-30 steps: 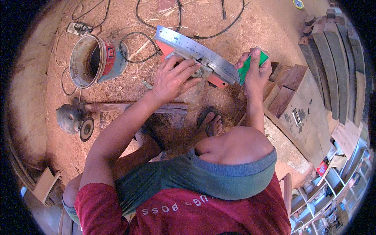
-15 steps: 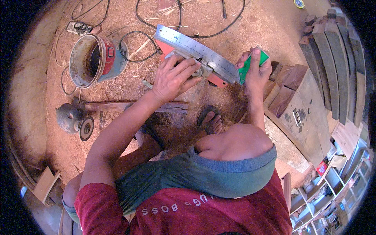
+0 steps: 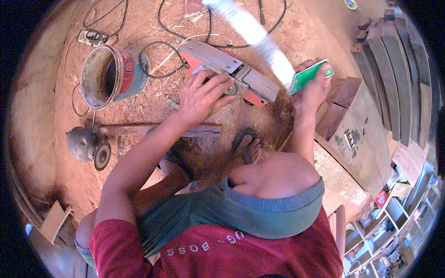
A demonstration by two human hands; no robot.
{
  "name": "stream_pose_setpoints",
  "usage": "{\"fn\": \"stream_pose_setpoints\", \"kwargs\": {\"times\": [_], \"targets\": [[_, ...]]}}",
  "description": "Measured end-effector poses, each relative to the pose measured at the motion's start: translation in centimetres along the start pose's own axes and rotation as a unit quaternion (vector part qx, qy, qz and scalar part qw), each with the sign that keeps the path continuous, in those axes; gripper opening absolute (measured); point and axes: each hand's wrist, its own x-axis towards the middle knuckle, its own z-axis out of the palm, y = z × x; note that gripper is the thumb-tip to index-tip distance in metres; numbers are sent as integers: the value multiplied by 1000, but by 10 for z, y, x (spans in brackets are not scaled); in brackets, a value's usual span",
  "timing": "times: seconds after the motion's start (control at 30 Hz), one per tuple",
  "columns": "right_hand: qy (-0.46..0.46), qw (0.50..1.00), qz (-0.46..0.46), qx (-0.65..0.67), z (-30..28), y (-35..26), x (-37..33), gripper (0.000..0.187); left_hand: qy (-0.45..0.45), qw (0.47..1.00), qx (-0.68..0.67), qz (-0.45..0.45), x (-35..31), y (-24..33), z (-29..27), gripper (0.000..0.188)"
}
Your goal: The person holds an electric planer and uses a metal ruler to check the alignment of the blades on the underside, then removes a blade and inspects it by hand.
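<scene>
My left hand (image 3: 204, 98) is closed round the side of an electric planer (image 3: 214, 56). The planer is held upside down, its grey sole facing up and red body below. My right hand (image 3: 316, 95) grips the green handle of a try square (image 3: 309, 77). The square's steel blade slants up and away to the left, bright with glare and smeared by motion. It is apart from the planer's sole. Part of the planer lies hidden behind my left fingers.
A paint-stained bucket (image 3: 99, 76) stands at the left, near an angle grinder (image 3: 88, 146) and a wooden piece (image 3: 199, 130). Black cable (image 3: 160, 72) loops over the shaving-covered floor. Timber blocks (image 3: 354, 132) and stacked curved planks (image 3: 396, 78) are at the right.
The try square's blade has lifted off the planer's sole and swung up and away. My right hand has shifted slightly right, turning the handle. My left hand keeps its hold.
</scene>
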Motion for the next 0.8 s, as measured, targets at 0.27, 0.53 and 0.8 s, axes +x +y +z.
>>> {"fn": "stream_pose_setpoints", "kwargs": {"times": [0.27, 0.53, 0.8], "targets": [[66, 989, 127, 34, -45, 99, 65, 45, -26, 999, 22, 22, -3, 2, -3, 44], [-81, 818, -188, -537, -7, 51, 38, 47, -75, 994, 50, 60, -19, -3, -6, 61], [-507, 701, -6, -501, 46, 44, 42, 17, -82, 993, 49, 65, -9, 0, -7, 65]]}}
